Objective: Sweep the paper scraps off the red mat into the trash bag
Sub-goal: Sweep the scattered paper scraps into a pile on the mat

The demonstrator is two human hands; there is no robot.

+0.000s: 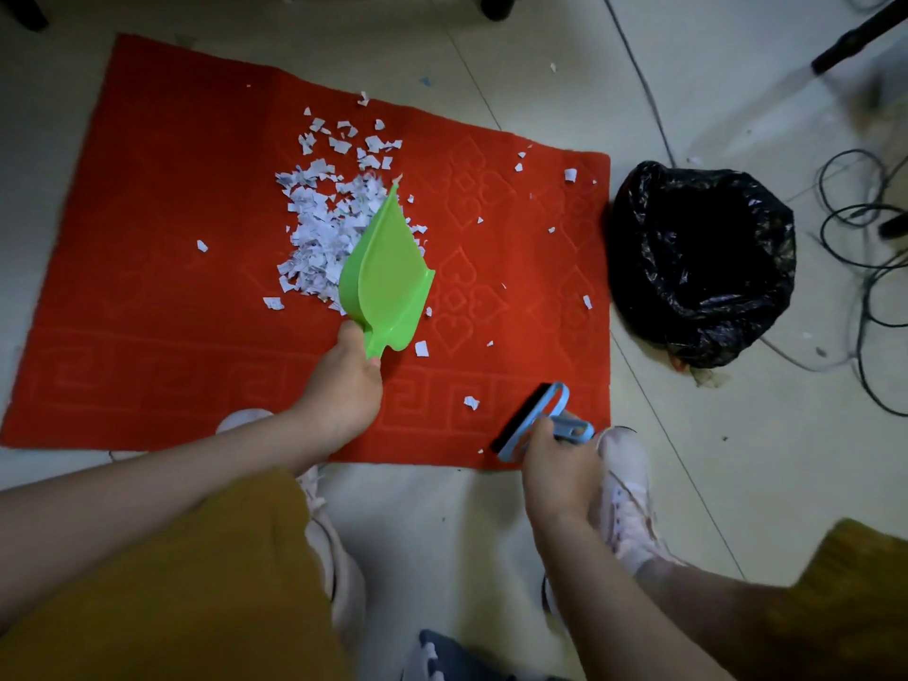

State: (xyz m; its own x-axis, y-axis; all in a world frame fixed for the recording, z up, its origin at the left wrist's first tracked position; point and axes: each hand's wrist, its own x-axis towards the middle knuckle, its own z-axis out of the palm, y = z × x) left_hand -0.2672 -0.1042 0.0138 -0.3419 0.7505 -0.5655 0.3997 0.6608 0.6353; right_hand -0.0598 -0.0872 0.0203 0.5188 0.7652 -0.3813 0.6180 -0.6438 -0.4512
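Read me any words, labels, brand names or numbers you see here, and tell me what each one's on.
No text can be read.
Paper scraps: faint dark print, too small and blurred to read.
Red mat: only embossed heart and key patterns, no words.
Green dustpan, blue brush, black trash bag: no label visible.

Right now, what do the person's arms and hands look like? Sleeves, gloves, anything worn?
Both forearms are bare: no sleeves in view, no gloves. Left hand and right hand show no visible rings, watch or markings. Further down: mustard-coloured shorts and pale pink lace-up shoes.
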